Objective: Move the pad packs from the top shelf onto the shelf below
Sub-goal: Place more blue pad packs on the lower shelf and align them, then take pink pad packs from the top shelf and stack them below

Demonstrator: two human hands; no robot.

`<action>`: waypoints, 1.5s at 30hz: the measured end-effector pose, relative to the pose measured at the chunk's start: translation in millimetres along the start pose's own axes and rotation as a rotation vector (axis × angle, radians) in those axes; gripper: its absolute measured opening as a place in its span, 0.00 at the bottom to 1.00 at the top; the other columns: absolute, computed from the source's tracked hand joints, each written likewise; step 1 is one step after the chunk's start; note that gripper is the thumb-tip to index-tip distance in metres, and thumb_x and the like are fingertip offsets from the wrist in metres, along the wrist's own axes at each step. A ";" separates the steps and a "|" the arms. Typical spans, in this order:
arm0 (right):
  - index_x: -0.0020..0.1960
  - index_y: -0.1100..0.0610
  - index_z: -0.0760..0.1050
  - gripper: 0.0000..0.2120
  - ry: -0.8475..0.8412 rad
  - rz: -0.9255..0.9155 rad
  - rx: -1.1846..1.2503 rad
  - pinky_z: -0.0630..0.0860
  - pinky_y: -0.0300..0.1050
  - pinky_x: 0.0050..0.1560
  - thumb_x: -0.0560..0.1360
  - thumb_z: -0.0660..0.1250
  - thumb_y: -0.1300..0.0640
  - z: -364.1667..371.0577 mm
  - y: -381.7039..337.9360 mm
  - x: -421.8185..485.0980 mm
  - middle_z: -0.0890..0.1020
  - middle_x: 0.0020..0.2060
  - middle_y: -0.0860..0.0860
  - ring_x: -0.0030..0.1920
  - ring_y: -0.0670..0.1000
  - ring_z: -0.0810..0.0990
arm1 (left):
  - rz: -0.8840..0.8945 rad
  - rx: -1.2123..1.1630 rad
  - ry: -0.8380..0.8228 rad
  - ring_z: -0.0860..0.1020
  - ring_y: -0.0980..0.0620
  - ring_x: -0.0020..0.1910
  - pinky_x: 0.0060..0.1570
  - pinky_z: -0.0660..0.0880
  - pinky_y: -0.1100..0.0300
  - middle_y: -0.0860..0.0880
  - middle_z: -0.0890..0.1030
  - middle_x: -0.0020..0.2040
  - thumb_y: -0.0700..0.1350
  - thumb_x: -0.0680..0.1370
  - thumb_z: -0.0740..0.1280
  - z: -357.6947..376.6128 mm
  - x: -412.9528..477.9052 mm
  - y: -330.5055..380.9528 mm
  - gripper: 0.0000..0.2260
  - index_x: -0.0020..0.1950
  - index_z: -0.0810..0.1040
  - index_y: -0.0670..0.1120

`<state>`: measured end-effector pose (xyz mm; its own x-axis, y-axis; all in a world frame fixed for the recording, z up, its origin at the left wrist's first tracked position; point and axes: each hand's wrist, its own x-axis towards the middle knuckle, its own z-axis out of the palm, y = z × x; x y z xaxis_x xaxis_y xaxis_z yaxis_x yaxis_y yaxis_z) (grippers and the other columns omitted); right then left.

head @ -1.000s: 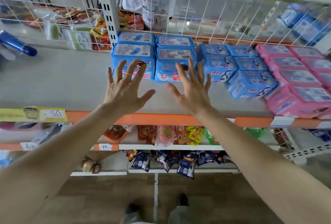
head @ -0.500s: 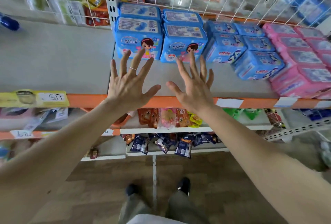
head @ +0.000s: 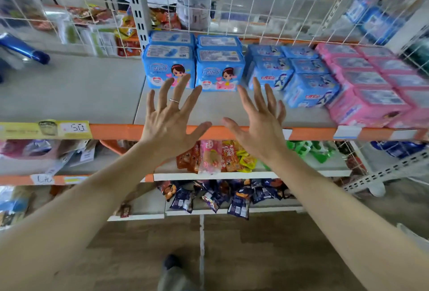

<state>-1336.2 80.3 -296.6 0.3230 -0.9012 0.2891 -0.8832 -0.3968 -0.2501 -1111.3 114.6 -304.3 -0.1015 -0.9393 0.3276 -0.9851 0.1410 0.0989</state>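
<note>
- Hands: left hand point(head: 169, 123) and right hand point(head: 260, 128) raised side by side, backs towards the onlooker, over the orange front edge of the top shelf point(head: 69, 88)
- Left hand: fingers straight and spread wide, holding nothing; ring point(head: 174, 101) on one finger; fingertips overlap the front face of the left cartoon pack, and contact cannot be told
- Right hand: fingers wide and slightly bent, holding nothing; tips lie at the lower corner of the right cartoon pack and the front of the nearest blue pack, and contact cannot be told
- Thumbs: pointed towards each other, apart
- Pad packs: all on the top shelf, in rows running back to the wire grid point(head: 255, 11); light-blue cartoon packs point(head: 169, 70) at left, two in front and two behind; blue packs point(head: 311, 90) in the middle; pink packs point(head: 366, 104) at right, reaching the front edge
- Shelf below point(head: 243, 175): red and yellow snacks point(head: 222, 156) lie under the hands, green packets point(head: 311, 149) to their right
- Lowest shelf: dark packets point(head: 220, 195) along the front
- Top shelf, left part: blue tube point(head: 25, 49) at the far left; yellow tag point(head: 46, 129) on the front edge
- Floor point(head: 255, 256): wood pattern; one shoe point(head: 171, 261) at the bottom of the view
</note>
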 end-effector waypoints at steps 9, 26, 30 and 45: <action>0.80 0.40 0.49 0.39 0.093 -0.029 0.040 0.45 0.69 0.75 0.74 0.52 0.27 -92.6 61.3 -63.8 0.45 0.81 0.46 0.81 0.54 0.42 | 0.031 0.003 0.071 0.53 0.38 0.79 0.72 0.55 0.31 0.48 0.51 0.82 0.71 0.77 0.50 -47.3 -20.5 130.5 0.37 0.81 0.55 0.54; 0.78 0.46 0.61 0.31 0.404 -0.139 0.217 0.51 0.62 0.77 0.78 0.54 0.35 -241.3 121.1 -104.7 0.57 0.80 0.49 0.80 0.54 0.53 | 0.196 -0.018 0.386 0.64 0.38 0.75 0.68 0.63 0.34 0.44 0.66 0.77 0.67 0.79 0.55 -142.7 6.5 267.7 0.33 0.77 0.67 0.47; 0.78 0.47 0.62 0.32 0.457 -0.141 0.198 0.52 0.62 0.77 0.78 0.57 0.35 -256.6 126.2 -84.5 0.58 0.80 0.51 0.80 0.55 0.52 | 0.249 -0.035 0.425 0.66 0.39 0.74 0.66 0.63 0.32 0.44 0.67 0.76 0.65 0.79 0.58 -156.4 36.0 268.4 0.32 0.76 0.69 0.46; 0.78 0.45 0.60 0.35 0.589 -0.044 0.076 0.56 0.68 0.74 0.76 0.55 0.32 -300.1 119.9 -13.2 0.59 0.79 0.52 0.80 0.58 0.54 | 0.327 -0.108 0.496 0.65 0.38 0.74 0.67 0.63 0.33 0.44 0.66 0.77 0.67 0.78 0.55 -202.9 134.2 254.9 0.34 0.77 0.67 0.47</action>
<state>-1548.5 97.0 -53.1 0.0968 -0.6435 0.7593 -0.8393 -0.4628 -0.2853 -1347.8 87.9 -44.5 -0.2947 -0.5875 0.7536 -0.8913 0.4533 0.0049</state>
